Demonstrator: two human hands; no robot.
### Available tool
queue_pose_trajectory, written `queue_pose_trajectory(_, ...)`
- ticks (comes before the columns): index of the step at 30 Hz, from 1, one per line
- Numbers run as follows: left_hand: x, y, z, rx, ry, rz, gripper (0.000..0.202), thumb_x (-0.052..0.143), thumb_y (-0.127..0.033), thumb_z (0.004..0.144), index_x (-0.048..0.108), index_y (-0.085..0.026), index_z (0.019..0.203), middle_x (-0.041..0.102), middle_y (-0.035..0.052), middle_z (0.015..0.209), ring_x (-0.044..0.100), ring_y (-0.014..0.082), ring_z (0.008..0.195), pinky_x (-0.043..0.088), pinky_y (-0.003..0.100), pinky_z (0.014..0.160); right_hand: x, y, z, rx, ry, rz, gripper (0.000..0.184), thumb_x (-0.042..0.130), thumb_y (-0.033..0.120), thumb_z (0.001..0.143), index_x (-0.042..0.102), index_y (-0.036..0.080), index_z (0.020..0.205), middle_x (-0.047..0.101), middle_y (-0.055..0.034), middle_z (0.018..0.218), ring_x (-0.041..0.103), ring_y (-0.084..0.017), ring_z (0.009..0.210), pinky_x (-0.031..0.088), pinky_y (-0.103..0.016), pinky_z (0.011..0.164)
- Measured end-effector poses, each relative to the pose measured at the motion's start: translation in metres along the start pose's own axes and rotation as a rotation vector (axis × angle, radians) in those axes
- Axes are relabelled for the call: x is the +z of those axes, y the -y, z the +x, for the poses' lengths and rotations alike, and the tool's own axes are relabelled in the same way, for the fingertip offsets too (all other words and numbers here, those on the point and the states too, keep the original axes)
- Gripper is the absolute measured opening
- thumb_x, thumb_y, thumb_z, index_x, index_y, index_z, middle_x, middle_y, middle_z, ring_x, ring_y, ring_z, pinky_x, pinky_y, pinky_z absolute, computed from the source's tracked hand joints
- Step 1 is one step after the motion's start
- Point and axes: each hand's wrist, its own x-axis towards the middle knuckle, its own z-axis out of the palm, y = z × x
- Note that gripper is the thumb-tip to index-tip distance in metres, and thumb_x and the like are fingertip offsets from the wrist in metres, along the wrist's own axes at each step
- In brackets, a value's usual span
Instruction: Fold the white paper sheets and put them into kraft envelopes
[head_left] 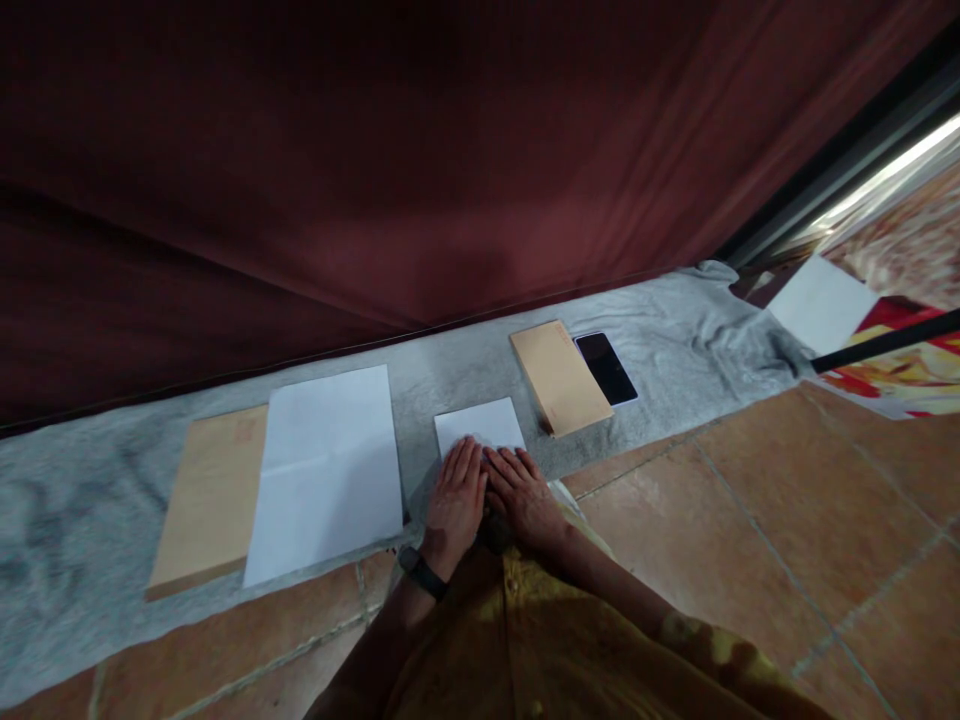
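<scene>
My left hand and my right hand lie flat side by side, fingers stretched out, pressing on a small folded white paper on a grey cloth. A dark band is on my left wrist. To the left lies a large white sheet, partly overlapping a brown envelope. To the right lies a second brown envelope, with a black phone beside it.
A dark red curtain hangs behind the cloth. Terracotta floor tiles spread to the right. At the far right lie another white sheet, a colourful printed cloth and a black rod.
</scene>
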Motion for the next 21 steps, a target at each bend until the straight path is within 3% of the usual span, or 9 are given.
queue_pose_trajectory(7,0.003,-0.002,-0.019,0.030,0.026,-0.018,0.060,0.041,-0.036,0.101,0.033,-0.009,0.154,0.041,0.0164,0.159,0.031,0.0255,0.151,0.036,0.046,0.122,-0.002,-0.004,-0.001,-0.016,0.032,0.003,0.056,0.050,0.025,0.100,0.038,0.017,0.155,0.038,-0.0091,0.161,0.034,-0.027,0.147,0.028,-0.051,0.123)
queue_pose_trajectory(21,0.003,0.011,-0.037,0.054,0.006,0.043,0.062,0.043,-0.038,0.100,0.034,-0.009,0.154,0.039,0.0162,0.159,0.031,0.0268,0.151,0.033,0.048,0.123,-0.014,-0.019,-0.013,0.059,-0.014,0.009,0.048,0.045,0.025,0.103,0.045,0.018,0.150,0.043,-0.0097,0.158,0.034,-0.026,0.148,0.028,-0.050,0.121)
